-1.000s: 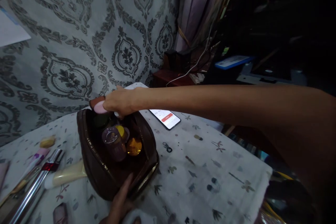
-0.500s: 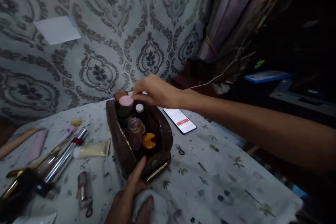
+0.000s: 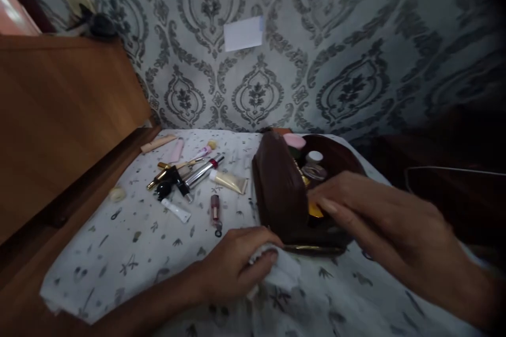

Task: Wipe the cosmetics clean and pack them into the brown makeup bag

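A brown zippered bag (image 3: 279, 189) stands open on the patterned cloth. Inside it show a pink-lidded jar (image 3: 294, 141), a white-capped bottle (image 3: 314, 157), a round clear-topped container (image 3: 314, 171) and a gold item (image 3: 315, 210). My left hand (image 3: 247, 260) is closed around a white cloth or tissue (image 3: 282, 268) at the bag's near left corner. My right hand (image 3: 367, 216) reaches over the bag's right side, its fingers pressed together by the gold item; whether they grip it is hidden.
Left of the bag lie a cream tube (image 3: 229, 180), a small gloss tube (image 3: 215, 209), a white tube (image 3: 176, 210), a silver tube (image 3: 204, 171) and several other cosmetics. A wooden panel (image 3: 71, 126) borders the left side; the patterned wall stands behind.
The view has swung left. My right hand has moved from the bag's back, near the pink lid, to the gold item nearer the front. The bag's left flap now leans inward over the opening.
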### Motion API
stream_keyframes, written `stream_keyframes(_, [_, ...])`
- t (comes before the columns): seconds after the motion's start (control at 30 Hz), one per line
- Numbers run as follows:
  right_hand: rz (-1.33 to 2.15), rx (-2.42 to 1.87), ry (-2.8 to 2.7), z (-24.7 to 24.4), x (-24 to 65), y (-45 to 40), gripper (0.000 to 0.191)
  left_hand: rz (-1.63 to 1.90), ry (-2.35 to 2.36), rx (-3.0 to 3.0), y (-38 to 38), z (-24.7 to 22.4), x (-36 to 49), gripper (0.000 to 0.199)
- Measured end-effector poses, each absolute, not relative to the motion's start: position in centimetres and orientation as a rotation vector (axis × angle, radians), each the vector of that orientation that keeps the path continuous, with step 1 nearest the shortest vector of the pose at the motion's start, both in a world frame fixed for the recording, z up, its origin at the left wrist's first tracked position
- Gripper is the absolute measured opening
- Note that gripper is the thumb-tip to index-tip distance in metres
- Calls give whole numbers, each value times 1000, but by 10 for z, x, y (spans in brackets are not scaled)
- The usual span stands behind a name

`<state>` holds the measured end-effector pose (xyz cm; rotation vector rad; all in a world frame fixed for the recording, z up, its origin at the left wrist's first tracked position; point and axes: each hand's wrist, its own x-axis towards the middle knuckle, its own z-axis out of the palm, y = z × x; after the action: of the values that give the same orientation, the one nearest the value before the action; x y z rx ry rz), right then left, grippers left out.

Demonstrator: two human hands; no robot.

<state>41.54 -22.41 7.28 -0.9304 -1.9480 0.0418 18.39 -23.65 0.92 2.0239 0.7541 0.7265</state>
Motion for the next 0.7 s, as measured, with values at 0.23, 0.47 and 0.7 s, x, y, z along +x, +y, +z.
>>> stream_keyframes(0.23, [387, -920, -2119, 8, 327, -238, 57, 1031, 1025, 1303, -240, -9, 133, 26])
stream_keyframes(0.47, [878, -889, -1841, -34, 253, -227, 25, 1109, 1035, 878, -244, -16, 106, 43])
stream_keyframes(0.7, [877, -971, -1590, -38, 232, -219, 16, 1043, 1203, 1460, -221, -24, 62, 27])
